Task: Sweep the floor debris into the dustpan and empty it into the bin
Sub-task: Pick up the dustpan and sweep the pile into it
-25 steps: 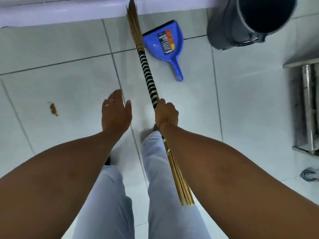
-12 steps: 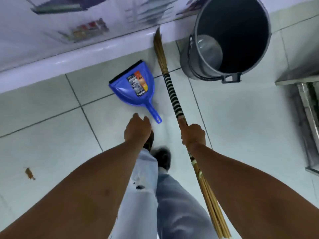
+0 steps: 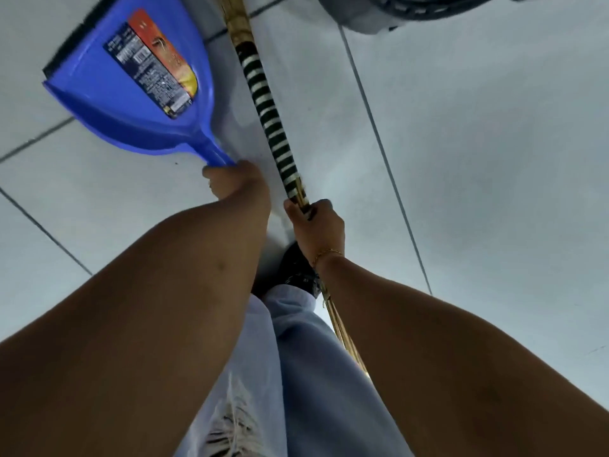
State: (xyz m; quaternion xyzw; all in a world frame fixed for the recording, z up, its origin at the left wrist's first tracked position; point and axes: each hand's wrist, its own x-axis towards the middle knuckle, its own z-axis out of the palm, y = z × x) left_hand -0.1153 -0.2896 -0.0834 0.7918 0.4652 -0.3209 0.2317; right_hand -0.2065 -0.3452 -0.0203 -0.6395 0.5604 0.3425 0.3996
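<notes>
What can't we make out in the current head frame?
- Dustpan handle: its end is hidden inside the left hand.
- Broom: bristle head cut off by the top edge; lower sticks pass behind the right hand and forearm.
- Bin: only part of its side shows at the top edge; contents unseen.
- Dustpan label: print too small and blurred to read.
- Floor debris: none in frame.

Two bare forearms without sleeves, left hand [image 3: 235, 184] at eleven o'clock, right hand [image 3: 318, 227] at twelve with a thin gold chain bracelet [image 3: 326, 253], pale blue frayed ripped jeans [image 3: 296, 374] at six, dark patterned shoe [image 3: 296, 272].
</notes>
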